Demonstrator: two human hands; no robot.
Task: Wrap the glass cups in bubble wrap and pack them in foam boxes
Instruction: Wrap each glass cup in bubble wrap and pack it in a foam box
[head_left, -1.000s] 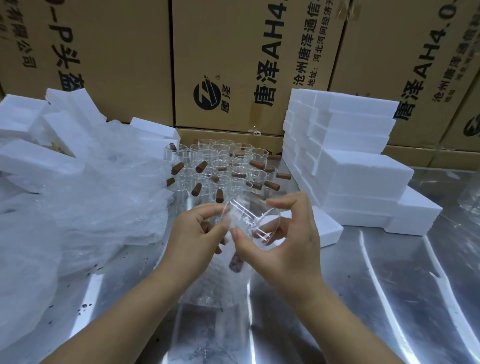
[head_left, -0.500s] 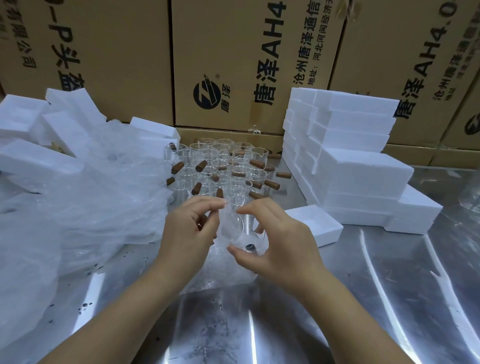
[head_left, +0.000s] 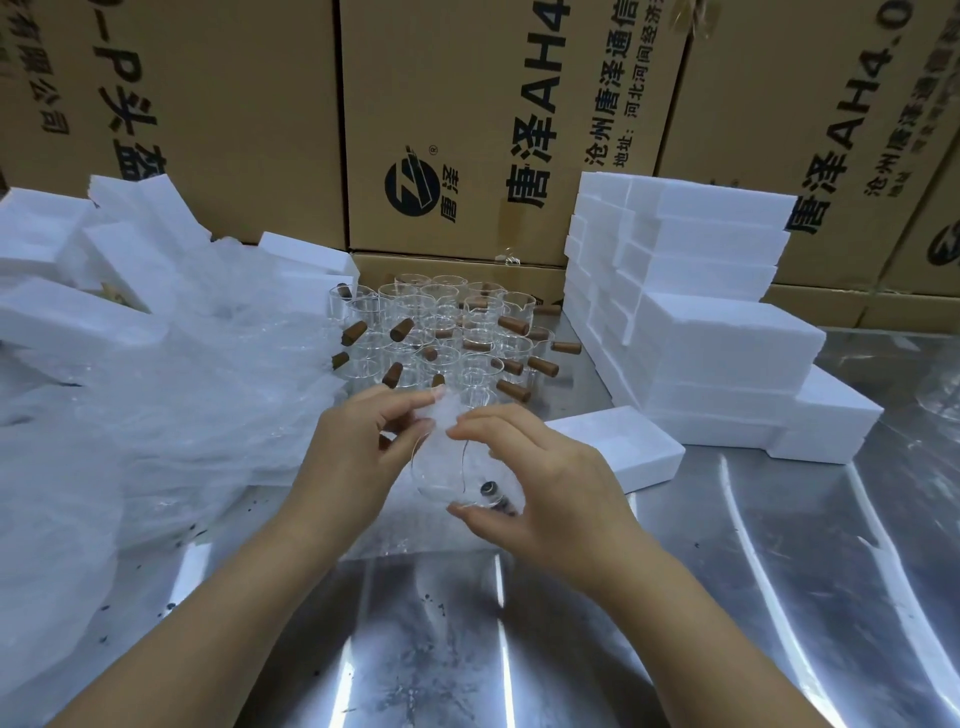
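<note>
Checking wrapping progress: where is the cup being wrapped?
Head view, centre: the glass cup is held by the right hand, left hand pinching bubble wrap over it, just in front of the unwrapped cups.

"唐泽AH4" and "沧州唐泽通信" are printed on the cardboard box (head_left: 467, 104) straight behind the gripped glass cup (head_left: 441, 467). "唐泽AH4.0" is read on the right box (head_left: 810, 78), and "P头盔" on the left box (head_left: 218, 104).

Left hand (head_left: 358, 457), right hand (head_left: 556, 493), one held cup (head_left: 441, 470), one loose foam box (head_left: 623, 444).
</note>
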